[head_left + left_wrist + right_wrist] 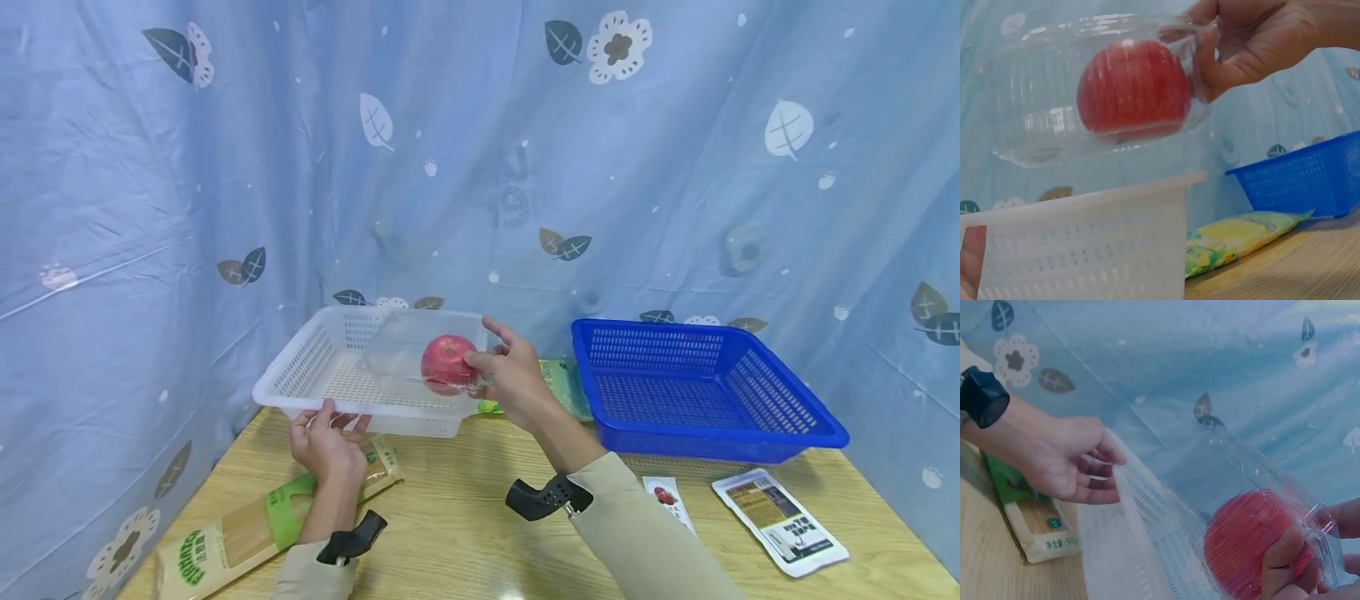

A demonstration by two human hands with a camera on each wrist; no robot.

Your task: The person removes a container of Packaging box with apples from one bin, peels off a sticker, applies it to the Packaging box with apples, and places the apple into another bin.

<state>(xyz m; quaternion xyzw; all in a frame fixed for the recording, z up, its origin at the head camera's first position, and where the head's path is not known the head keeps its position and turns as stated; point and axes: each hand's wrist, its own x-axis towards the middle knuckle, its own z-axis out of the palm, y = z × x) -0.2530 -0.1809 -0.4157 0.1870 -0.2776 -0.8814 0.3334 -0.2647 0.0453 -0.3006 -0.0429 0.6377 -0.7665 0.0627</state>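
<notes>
- Ideally, keep the pinch firm yet gentle; the right hand (513,379) has a narrow grip, holding one end of a clear plastic container (1035,119);
- inside it, a red apple-like fruit (446,364) lies at the held end; a level carry should stop it rolling;
- container and fruit are above the white basket (420,423); the left hand (328,450) grips its near rim, a useful steadying hold;
- farther out, the blue basket (712,442) stands well apart; on the bench (450,517), loose packets need little care.
</notes>
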